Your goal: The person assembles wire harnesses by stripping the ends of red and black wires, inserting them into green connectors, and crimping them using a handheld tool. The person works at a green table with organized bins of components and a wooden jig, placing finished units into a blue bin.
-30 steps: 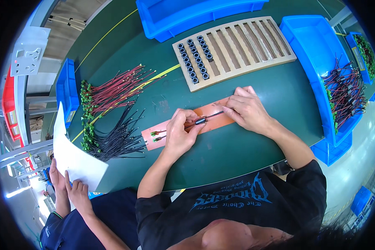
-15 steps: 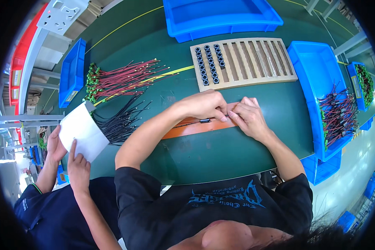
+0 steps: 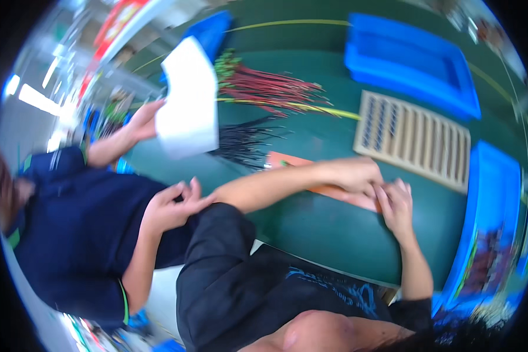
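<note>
The left hand (image 3: 355,176) and right hand (image 3: 396,202) meet, fingers curled, on the orange strip (image 3: 334,189); what they grasp cannot be told.

A dark green table top (image 3: 334,229) is recorded, with an orange strip (image 3: 311,170), a pale tan slotted rack (image 3: 416,138) and bright blue bins (image 3: 410,64). Red wires (image 3: 270,91), black wires (image 3: 246,144) and a white sheet (image 3: 188,105) are listed beside a yellow-green line (image 3: 311,108).
</note>
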{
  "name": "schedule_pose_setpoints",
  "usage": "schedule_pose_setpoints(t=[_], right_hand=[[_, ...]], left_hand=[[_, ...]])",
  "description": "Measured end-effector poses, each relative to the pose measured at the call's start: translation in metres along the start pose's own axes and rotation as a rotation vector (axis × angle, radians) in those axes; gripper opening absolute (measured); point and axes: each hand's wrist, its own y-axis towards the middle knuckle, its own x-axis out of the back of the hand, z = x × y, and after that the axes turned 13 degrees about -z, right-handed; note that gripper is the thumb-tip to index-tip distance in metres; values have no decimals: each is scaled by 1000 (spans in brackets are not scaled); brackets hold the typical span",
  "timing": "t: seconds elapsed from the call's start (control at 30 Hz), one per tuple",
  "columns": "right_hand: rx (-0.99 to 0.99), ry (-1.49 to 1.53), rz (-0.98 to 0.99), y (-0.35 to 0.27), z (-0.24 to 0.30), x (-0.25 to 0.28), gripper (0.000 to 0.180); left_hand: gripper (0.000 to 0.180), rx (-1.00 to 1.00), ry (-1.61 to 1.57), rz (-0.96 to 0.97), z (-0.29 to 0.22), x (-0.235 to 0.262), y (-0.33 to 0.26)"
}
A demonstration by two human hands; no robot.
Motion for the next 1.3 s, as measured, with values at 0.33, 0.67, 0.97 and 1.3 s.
schedule_pose_setpoints(t=[0.33, 0.67, 0.97, 1.3], right_hand=[[-124, -64, -39, 2, 13, -4, 16], [-169, 334, 158, 10, 20, 3, 12], [-102, 449, 284, 22, 10, 6, 8], [-387, 880, 354, 37, 2, -16, 33]], left_hand=[[20, -191, 81, -636, 5, -2, -113], [15, -230, 176, -706, 12, -12, -112], [13, -253, 203, -708, 17, -9, -112], [13, -273, 233, -730, 15, -8, -109]])
